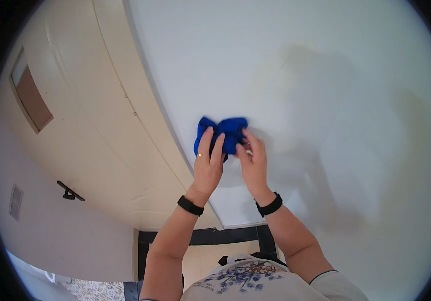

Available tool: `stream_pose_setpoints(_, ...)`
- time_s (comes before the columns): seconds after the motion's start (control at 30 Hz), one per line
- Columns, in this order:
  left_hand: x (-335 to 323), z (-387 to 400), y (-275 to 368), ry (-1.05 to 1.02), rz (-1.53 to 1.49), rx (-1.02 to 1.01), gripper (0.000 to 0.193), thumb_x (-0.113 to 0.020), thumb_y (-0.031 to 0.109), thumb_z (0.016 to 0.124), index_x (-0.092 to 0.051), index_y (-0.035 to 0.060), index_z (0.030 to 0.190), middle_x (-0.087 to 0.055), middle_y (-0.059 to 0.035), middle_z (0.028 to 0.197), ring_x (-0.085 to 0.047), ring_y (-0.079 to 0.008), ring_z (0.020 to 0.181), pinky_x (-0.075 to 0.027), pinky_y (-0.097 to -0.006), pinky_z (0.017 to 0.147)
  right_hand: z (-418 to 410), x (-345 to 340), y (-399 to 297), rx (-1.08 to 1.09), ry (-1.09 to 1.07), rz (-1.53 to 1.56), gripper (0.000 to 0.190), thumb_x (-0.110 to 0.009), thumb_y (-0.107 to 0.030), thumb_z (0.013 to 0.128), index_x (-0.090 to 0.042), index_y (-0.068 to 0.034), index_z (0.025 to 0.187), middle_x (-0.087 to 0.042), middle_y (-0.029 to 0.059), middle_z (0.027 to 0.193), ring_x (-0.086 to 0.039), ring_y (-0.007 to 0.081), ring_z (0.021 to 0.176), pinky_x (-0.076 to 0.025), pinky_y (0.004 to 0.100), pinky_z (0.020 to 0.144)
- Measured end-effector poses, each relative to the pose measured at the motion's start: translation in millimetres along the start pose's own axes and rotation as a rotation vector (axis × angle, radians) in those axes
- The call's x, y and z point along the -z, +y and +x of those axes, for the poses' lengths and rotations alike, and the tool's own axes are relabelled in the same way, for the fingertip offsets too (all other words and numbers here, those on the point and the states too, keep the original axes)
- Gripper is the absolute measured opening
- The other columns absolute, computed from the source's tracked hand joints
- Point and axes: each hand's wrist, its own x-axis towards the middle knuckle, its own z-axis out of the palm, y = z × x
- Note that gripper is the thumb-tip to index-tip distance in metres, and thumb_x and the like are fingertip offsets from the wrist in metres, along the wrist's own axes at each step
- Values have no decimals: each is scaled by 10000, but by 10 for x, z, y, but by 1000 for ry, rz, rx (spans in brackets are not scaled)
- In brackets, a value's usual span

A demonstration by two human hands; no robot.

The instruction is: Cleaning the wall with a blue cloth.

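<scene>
A bunched blue cloth (232, 126) is in front of the white wall (313, 113), near the centre of the head view. My left hand (208, 161) lies over the cloth's left part, fingers spread across it, with a ring on one finger. At the cloth's right edge, my right hand (253, 161) has its thumb and fingers around a fold. Both wrists wear black bands. Some fingertips are hidden by the cloth.
A cream door (117, 150) and its frame stand left of the wall, with a small window (32, 94) and a black handle (70, 191). A wall switch (16, 202) is at far left. Dark floor edging (223, 237) runs along the wall's foot.
</scene>
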Motion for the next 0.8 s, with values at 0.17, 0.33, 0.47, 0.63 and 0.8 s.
stream_pose_setpoints(0.17, 20, 601, 72, 154, 42, -83, 551, -700, -6, 670, -559, 110, 1189, -416, -160, 1309, -420, -348, 1192, -391, -420, 950, 389, 91, -507, 156, 56, 36, 528, -594, -57, 846, -392, -54, 1333, -496, 103, 1084, -543, 149, 846, -502, 252, 687)
stream_pose_setpoints(0.33, -116, 614, 171, 200, 271, -2, 490, -702, 58, 685, -613, 162, 1154, -466, -106, 1245, -395, -305, 1173, -302, -413, 974, 540, 120, -487, 315, -9, -272, 449, -576, -67, 842, -449, -90, 1272, -491, 133, 1047, -546, 238, 835, -488, 303, 683)
stream_pose_setpoints(0.47, -321, 385, 129, 238, 184, 70, 469, -660, 49, 712, -619, 190, 1157, -484, -93, 1173, -390, -306, 1110, -288, -413, 968, 485, 115, -333, 262, -14, -226, 350, -546, -49, 851, -474, -82, 1192, -495, 153, 1024, -553, 293, 812, -475, 337, 690)
stream_pose_setpoints(0.63, -541, -41, 86, 144, 199, 21, 468, -655, 75, 694, -630, 275, 1116, -509, -48, 1111, -439, -255, 1043, -325, -376, 843, 188, 201, 84, 153, 5, -207, 330, -544, 7, 838, -480, -42, 1158, -506, 140, 1007, -555, 259, 854, -476, 314, 693)
stream_pose_setpoints(0.8, -812, -720, 162, -83, 178, -32, 463, -635, 112, 700, -613, 301, 1122, -490, -25, 1118, -424, -239, 1041, -341, -400, 863, -335, 429, 673, -34, 36, -232, 343, -548, 45, 820, -456, -27, 1143, -509, 155, 1004, -562, 274, 842, -478, 326, 689)
